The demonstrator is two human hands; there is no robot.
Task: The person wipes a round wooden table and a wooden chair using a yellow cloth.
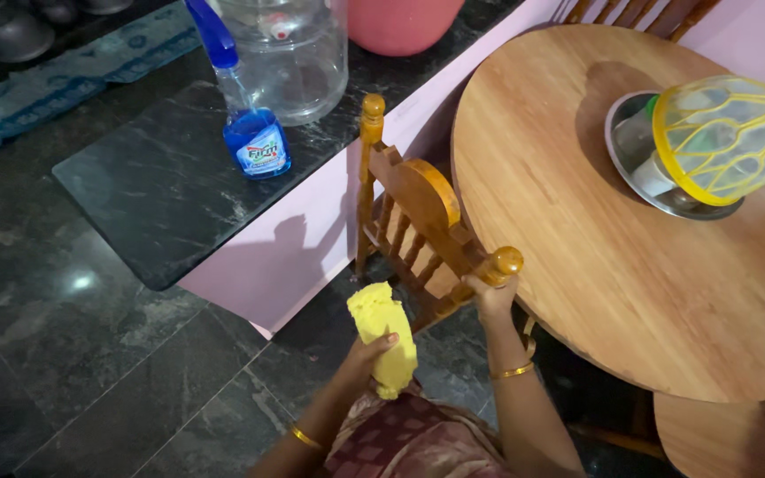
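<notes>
Looking down from the head camera, I see nearest to me the left hand (372, 350) closed around a yellow cloth (384, 332), which it holds just in front of the back of a wooden chair (418, 230). The right hand (491, 296) grips the chair's right top post, under its round knob. Below is a dark, glossy tiled floor (90, 354). To the right stands a round wooden table (595, 257) with a steel plate (635, 168) under a yellow mesh cover (723, 137). Farther away, a black marble ledge (161, 186) on a pink wall carries a blue spray bottle (250, 124) and a large clear water jar (298, 62).
</notes>
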